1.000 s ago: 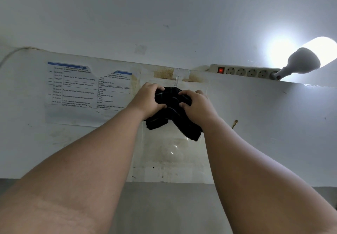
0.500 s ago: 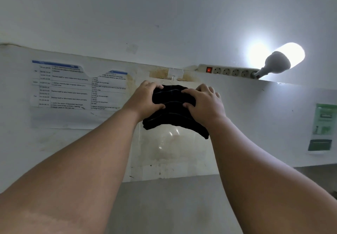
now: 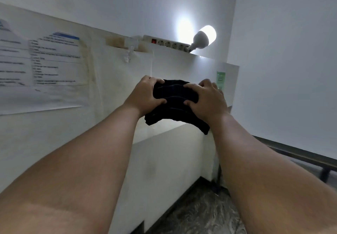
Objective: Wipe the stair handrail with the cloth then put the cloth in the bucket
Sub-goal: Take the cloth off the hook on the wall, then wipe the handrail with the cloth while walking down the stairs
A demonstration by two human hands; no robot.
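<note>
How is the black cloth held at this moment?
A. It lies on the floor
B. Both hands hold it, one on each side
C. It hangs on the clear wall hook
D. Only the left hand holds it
B: the left hand and the right hand each grip one side of the black cloth, which sags between them in front of the white wall.
</note>
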